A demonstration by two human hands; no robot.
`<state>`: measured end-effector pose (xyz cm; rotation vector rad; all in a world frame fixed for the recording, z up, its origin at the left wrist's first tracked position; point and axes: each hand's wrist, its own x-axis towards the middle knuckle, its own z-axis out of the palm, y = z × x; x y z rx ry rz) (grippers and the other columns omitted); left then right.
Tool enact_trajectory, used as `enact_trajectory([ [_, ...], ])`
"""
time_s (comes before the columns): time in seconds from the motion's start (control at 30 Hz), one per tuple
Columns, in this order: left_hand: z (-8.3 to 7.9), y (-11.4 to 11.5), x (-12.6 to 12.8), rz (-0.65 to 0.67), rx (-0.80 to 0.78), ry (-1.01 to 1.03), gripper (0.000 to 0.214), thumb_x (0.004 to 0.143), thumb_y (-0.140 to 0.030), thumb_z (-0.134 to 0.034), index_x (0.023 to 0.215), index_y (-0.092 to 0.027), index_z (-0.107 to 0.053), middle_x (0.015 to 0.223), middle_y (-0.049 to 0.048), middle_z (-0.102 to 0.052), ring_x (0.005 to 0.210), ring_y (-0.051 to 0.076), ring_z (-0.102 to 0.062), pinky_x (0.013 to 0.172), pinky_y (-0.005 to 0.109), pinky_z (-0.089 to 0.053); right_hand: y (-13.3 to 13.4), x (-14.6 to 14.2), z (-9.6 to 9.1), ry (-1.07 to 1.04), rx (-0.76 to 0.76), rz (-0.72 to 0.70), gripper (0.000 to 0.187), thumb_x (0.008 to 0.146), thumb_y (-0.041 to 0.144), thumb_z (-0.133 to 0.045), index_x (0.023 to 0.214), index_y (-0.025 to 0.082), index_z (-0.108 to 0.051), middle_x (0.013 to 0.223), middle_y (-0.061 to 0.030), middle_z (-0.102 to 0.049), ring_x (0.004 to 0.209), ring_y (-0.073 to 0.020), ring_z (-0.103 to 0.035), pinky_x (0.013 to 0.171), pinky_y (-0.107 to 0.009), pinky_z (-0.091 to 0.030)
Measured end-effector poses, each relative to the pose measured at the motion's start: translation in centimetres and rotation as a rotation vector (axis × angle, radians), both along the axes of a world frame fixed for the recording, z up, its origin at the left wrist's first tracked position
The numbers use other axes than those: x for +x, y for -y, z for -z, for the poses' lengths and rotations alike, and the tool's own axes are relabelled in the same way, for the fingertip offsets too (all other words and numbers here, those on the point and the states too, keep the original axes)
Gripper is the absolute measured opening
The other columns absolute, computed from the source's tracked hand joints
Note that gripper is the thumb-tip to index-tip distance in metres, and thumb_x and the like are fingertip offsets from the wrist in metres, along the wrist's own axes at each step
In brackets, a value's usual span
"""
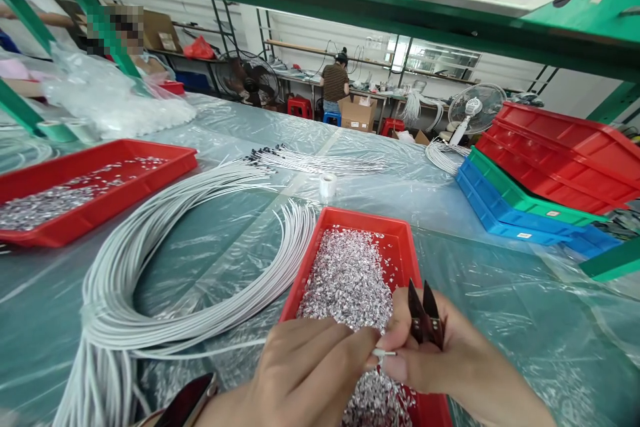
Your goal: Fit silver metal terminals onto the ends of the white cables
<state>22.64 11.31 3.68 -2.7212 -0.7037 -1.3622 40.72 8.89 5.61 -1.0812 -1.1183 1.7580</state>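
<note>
Hands point(320, 373) point(425, 353) pinching one white wire end point(384, 352) over red tray point(400, 240) of silver terminals point(345, 280).

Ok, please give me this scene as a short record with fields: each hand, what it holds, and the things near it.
left hand: pinches the end of a thin white wire, fingertips meeting the right hand
right hand: holds dark thread snips, blades up, and touches the wire tip
tray under hands: red tray with small silver metal parts
to the left: bundle of white wires, second red tray
to the right: stacked trays
surface: table under clear plastic sheet
</note>
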Motion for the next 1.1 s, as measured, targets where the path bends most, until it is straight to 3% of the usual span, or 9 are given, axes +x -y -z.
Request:
enact_trajectory([
  [0.13,0.4,0.1,0.1,0.017,-0.044,0.032,0.021,0.1,-0.012,-0.028,0.098,-0.016,-0.048,0.059,0.0,-0.065,0.047,0.012,-0.06,0.044,0.025,-0.043,0.0,-0.3,-0.9,0.029,-0.01,0.035,0.018,0.062,0.016,-0.076,0.068,0.02,-0.059,0.058,0.0064,-0.046,0.055,-0.01,-0.031,0.053,-0.027,-0.016],
  [0.33,0.6,-0.1,-0.1,0.197,-0.321,0.115,0.02,0.097,-0.013,-0.033,0.086,-0.021,-0.046,0.06,-0.004,-0.056,0.047,0.009,-0.055,0.045,0.022,-0.04,0.1,-0.7,-1.7,0.122,0.064,0.05,0.011,0.069,0.018,-0.07,0.069,0.02,-0.059,0.052,0.0109,-0.031,0.049,-0.0086,-0.019,0.048,-0.027,-0.013],
  [0.6,0.6,0.2,-0.3,0.166,-0.437,0.135,0.018,0.095,-0.011,-0.037,0.088,-0.02,-0.05,0.058,-0.0061,-0.049,0.045,0.008,-0.049,0.046,0.022,-0.037,0.9,-1.4,-2.5,0.35,0.234,0.164,0.004,0.079,0.022,-0.06,0.078,0.02,-0.063,0.052,0.0109,-0.026,0.049,-0.0098,-0.019,0.048,-0.028,-0.014],
  [0.83,0.6,0.3,-0.2,0.169,-0.439,0.145,0.019,0.094,-0.01,-0.037,0.093,-0.022,-0.051,0.06,-0.0058,-0.053,0.046,0.008,-0.051,0.047,0.021,-0.039,0.8,-1.6,-2.0,0.351,0.262,0.211,0.006,0.077,0.022,-0.059,0.072,0.019,-0.061,0.051,0.0106,-0.028,0.048,-0.0094,-0.019,0.048,-0.028,-0.015],
  [1.0,1.7,1.1,-0.5,0.014,-0.59,0.19,0.011,0.091,-0.018,-0.049,0.099,-0.023,-0.055,0.072,-0.0011,-0.064,0.058,0.011,-0.06,0.048,0.018,-0.047,0.9,-1.8,-1.8,0.332,0.285,0.225,0.006,0.076,0.021,-0.058,0.071,0.02,-0.061,0.05,0.0109,-0.026,0.048,-0.0093,-0.019,0.047,-0.027,-0.016],
  [1.1,2.1,1.4,-0.6,0.021,-0.652,0.261,0.009,0.091,-0.018,-0.049,0.092,-0.022,-0.057,0.07,-0.0001,-0.064,0.054,0.011,-0.058,0.046,0.018,-0.048,1.0,-1.9,-2.1,0.352,0.279,0.232,0.007,0.076,0.02,-0.058,0.07,0.019,-0.06,0.051,0.0107,-0.026,0.048,-0.0091,-0.019,0.047,-0.028,-0.015],
])
